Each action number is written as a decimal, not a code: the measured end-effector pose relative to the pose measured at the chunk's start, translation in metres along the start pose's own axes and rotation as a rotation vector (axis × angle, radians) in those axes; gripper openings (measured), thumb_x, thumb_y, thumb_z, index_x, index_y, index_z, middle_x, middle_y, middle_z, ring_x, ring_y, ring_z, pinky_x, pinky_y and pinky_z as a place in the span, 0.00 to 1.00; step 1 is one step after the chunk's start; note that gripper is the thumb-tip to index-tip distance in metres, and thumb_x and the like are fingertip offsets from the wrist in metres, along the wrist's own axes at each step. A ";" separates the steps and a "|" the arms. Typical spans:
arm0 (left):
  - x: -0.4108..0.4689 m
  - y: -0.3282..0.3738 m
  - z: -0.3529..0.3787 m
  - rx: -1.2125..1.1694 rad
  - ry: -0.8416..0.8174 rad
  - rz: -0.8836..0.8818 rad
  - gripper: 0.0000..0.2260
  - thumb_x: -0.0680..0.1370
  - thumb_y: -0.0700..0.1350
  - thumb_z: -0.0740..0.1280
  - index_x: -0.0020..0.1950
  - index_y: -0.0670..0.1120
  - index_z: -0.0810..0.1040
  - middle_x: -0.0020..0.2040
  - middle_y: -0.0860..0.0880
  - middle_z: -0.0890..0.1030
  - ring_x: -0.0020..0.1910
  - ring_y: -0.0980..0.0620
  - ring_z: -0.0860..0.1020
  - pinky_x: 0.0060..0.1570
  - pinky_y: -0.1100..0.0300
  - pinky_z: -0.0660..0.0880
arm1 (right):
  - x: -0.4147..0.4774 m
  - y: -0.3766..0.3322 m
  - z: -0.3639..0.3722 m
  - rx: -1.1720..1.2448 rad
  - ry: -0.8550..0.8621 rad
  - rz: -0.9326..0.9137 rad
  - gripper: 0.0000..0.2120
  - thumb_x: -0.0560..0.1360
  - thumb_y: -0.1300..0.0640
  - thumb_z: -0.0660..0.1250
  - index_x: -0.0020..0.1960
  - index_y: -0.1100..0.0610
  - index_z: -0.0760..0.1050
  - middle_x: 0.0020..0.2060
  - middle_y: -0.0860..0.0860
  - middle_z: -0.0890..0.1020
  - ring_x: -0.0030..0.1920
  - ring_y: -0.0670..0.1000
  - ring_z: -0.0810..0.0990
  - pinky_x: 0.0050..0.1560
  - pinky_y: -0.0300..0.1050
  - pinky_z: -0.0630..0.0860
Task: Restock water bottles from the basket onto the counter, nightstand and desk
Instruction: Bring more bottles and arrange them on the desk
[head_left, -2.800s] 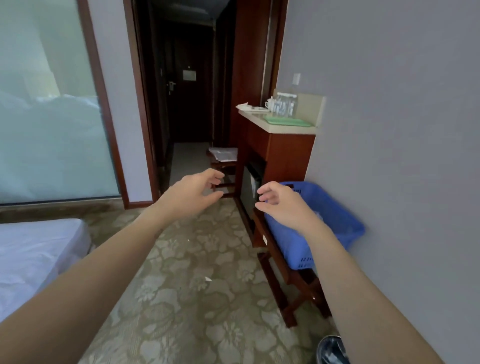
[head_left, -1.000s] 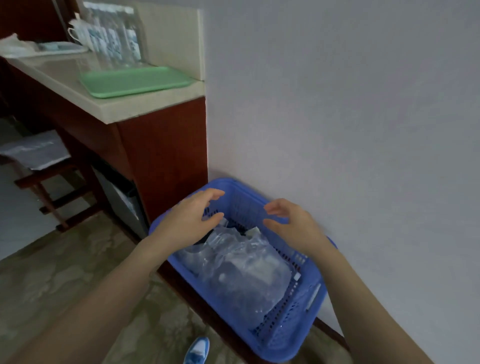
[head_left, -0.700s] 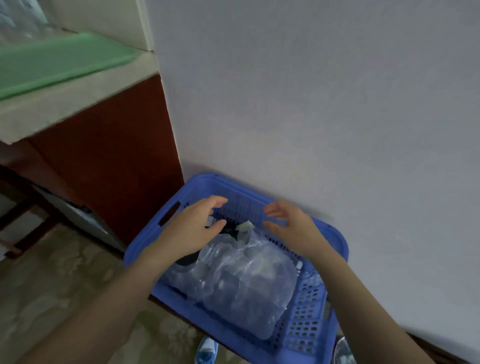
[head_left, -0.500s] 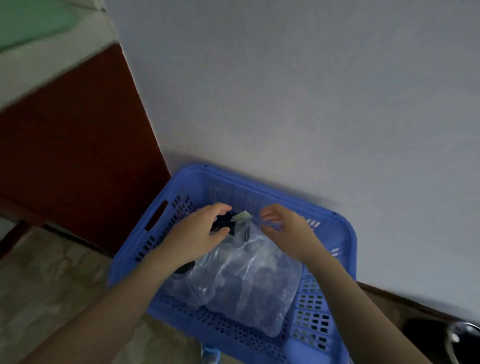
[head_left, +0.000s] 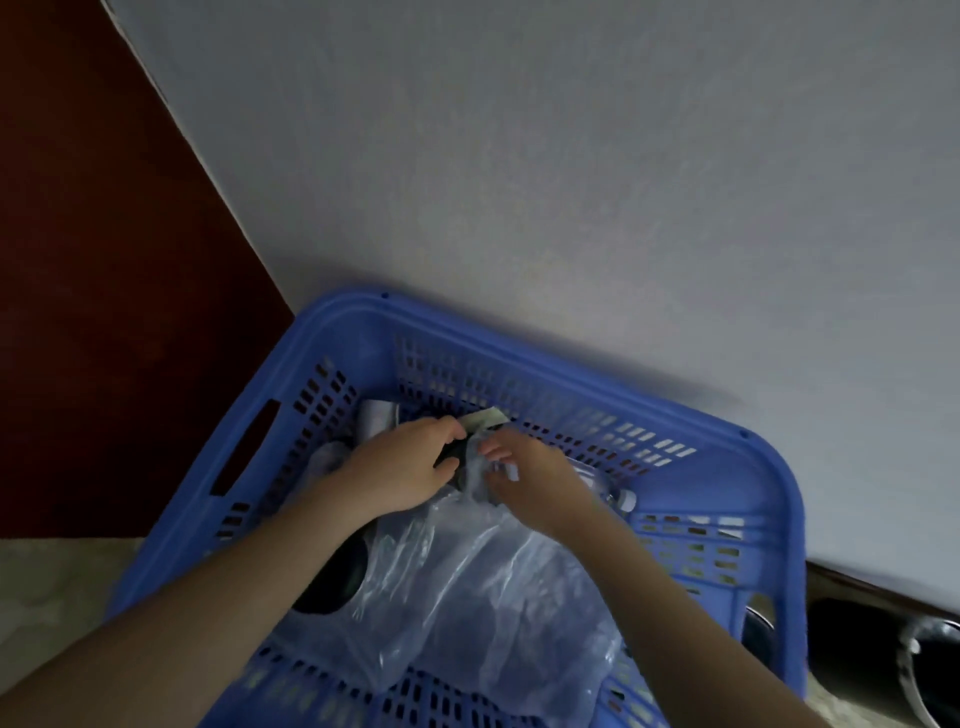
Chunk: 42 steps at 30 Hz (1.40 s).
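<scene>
Inside the blue slotted basket (head_left: 769, 519), the left hand (head_left: 410, 470) curls its fingers round the top of a crinkled, clear-wrapped pack of water bottles (head_left: 467, 597). Just beside it, the right hand (head_left: 524, 473) pinches the same wrapping.

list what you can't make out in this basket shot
Head view: how many bottles lie in the plastic wrap; the crinkled film and both forearms hide them.
Head view: what the left hand and right hand grip; their fingertips cover it.
Head view: near wall of the basket, cut off by the bottom edge.
Head view: the dark shiny object at lower right, cut by the frame edge.
</scene>
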<state>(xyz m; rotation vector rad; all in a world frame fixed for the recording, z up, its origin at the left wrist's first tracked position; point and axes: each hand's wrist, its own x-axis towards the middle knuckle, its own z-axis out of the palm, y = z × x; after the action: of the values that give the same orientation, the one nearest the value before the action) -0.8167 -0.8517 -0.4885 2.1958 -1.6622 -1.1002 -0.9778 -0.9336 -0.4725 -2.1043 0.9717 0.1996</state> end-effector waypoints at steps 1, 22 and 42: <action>0.006 -0.002 0.005 0.022 -0.027 -0.015 0.16 0.81 0.49 0.61 0.69 0.49 0.69 0.65 0.49 0.75 0.63 0.48 0.75 0.58 0.48 0.74 | 0.008 -0.001 0.006 -0.019 -0.027 0.004 0.14 0.77 0.61 0.64 0.62 0.57 0.76 0.58 0.53 0.81 0.59 0.53 0.78 0.60 0.46 0.73; 0.015 0.019 0.145 -0.148 -0.435 -0.186 0.22 0.75 0.58 0.63 0.66 0.50 0.72 0.63 0.50 0.77 0.57 0.48 0.77 0.52 0.56 0.77 | 0.012 0.060 0.059 -0.611 -0.488 0.420 0.23 0.79 0.58 0.63 0.72 0.59 0.62 0.70 0.56 0.66 0.69 0.57 0.71 0.64 0.50 0.70; -0.006 0.033 0.215 0.139 -0.680 -0.159 0.18 0.82 0.44 0.61 0.72 0.47 0.70 0.69 0.44 0.73 0.66 0.42 0.72 0.64 0.49 0.68 | -0.036 0.136 0.114 -0.893 -0.782 0.296 0.13 0.80 0.57 0.60 0.62 0.56 0.77 0.60 0.53 0.79 0.59 0.55 0.79 0.46 0.46 0.71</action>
<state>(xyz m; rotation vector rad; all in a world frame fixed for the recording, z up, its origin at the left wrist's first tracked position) -0.9803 -0.7974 -0.6211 2.2044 -1.8568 -2.0013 -1.0783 -0.8843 -0.6143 -2.2498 0.7391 1.7241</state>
